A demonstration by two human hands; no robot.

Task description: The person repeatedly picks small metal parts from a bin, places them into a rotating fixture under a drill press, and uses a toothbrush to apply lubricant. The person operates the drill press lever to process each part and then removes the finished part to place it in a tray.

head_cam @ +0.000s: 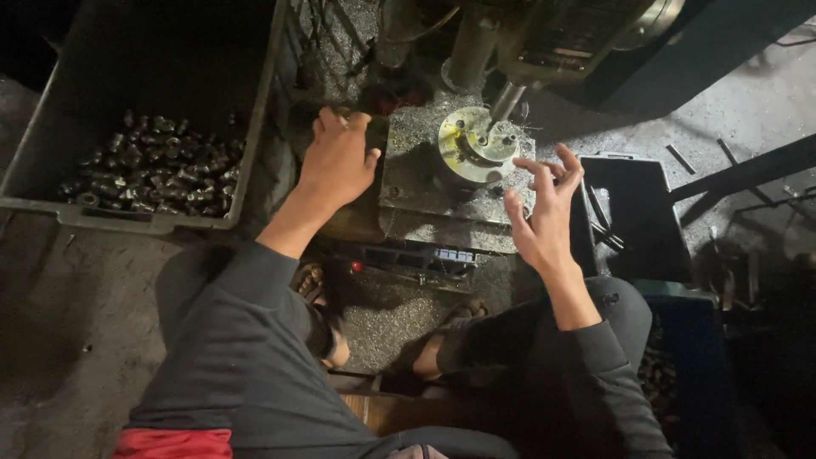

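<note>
Fingers of right hand (544, 212) spread, empty, beside round fixture (476, 146); left hand (338, 161) curled over table edge (387, 144), contents unclear.

Crate: my crate (51, 161) fills the upper left of the frame, metal parts (157, 166) heaped in its lower half.
Machine table: the table (425, 200) sits at centre, right of the crate.
Fixture: the round fixture (476, 149) stands on the table's upper right, under the spindle (507, 100).
Hands: my left hand (338, 161) rests at the table's left edge; my right hand (546, 208) hovers at its right.
Bin: a bin (646, 212) lies right of my right hand.
</note>
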